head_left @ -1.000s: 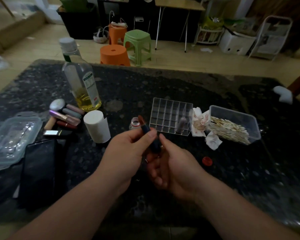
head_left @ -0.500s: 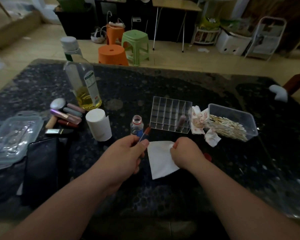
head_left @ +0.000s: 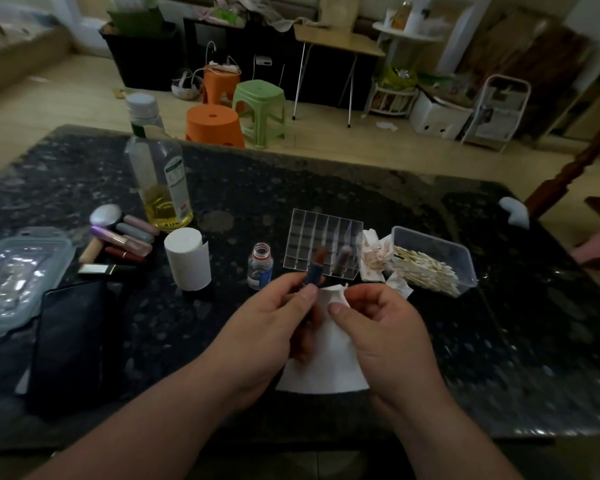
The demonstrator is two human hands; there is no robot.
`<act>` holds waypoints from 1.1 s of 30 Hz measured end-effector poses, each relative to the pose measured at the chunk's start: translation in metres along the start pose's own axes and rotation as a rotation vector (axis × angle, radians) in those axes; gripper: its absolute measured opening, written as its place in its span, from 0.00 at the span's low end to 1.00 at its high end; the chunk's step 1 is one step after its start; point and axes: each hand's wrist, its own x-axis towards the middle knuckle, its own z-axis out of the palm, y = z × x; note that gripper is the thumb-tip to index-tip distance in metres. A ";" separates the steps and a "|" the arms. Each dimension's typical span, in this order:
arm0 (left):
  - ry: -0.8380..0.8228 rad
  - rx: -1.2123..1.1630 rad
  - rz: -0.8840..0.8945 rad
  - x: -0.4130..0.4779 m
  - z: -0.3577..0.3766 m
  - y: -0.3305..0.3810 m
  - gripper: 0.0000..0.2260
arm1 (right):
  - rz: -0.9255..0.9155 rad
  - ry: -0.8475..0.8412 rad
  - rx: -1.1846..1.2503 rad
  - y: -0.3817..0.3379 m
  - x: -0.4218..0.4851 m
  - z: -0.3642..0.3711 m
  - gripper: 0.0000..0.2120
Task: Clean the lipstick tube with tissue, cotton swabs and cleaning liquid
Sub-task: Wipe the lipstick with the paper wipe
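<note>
Head view: left hand [head_left: 267, 320] grip closed on lipstick tube [head_left: 315, 271], tube upright, sticking out above thumb. Right hand [head_left: 378, 317] pinches white tissue [head_left: 329, 362] just beside tube, above dark counter [head_left: 326, 181].

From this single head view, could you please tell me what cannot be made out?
- Lipstick tube: lower part hidden by the left hand.
- Tissue: middle covered by both hands; right hand.
- Large bottle: label print too small.
- Clear lidded box: cut off by the left edge.
</note>
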 end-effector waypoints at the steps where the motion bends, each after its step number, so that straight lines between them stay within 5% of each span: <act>1: -0.010 0.031 0.005 -0.001 0.002 -0.002 0.10 | 0.042 0.000 0.098 0.002 -0.004 0.000 0.06; 9: 0.015 0.033 0.060 -0.001 0.006 -0.006 0.20 | 0.266 -0.097 0.457 0.008 0.001 0.004 0.09; 14: 0.057 0.063 0.138 0.005 0.009 0.003 0.17 | 0.130 -0.095 0.159 0.009 0.017 -0.003 0.08; 27: 0.169 -0.023 0.031 0.027 0.019 0.002 0.10 | 0.249 -0.310 0.659 0.014 0.033 -0.001 0.18; 33: 0.164 -0.081 0.007 0.023 0.013 0.004 0.12 | 0.129 -0.339 0.472 0.009 0.032 -0.009 0.09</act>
